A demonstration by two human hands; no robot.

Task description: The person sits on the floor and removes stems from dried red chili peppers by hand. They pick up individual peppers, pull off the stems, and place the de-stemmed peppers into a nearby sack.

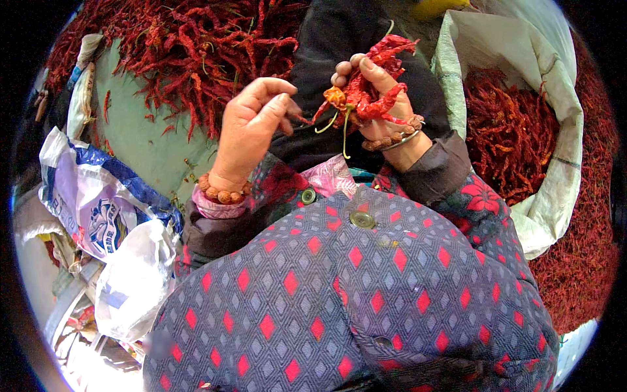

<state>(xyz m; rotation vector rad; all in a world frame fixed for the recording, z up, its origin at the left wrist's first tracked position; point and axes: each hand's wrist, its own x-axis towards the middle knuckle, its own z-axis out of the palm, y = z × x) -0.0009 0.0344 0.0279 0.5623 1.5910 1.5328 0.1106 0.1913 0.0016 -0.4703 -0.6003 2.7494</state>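
My right hand [387, 93] holds a bunch of wrinkled dried red chili peppers [372, 100], a few with pale green stems hanging down. One orange-yellow shrivelled pepper [335, 97] sticks out on the left side of the bunch. Just left of it is my left hand [259, 112], thumb and fingers curled together. A thin dark red chili [304, 119] runs from the bunch to its fingertips, which look closed on the end; the fingers partly hide the contact. Both hands are raised over dark trousers [323, 63], in front of a diamond-patterned jacket [313, 274].
A heap of dried red chilies [196, 54] covers the upper left, on a pale green sheet [147, 122]. At right, an open white woven sack [548, 215] holds more chilies [509, 137]. Beyond it spreads a wide layer of chilies [578, 274]. Plastic bags [108, 196] lie at left.
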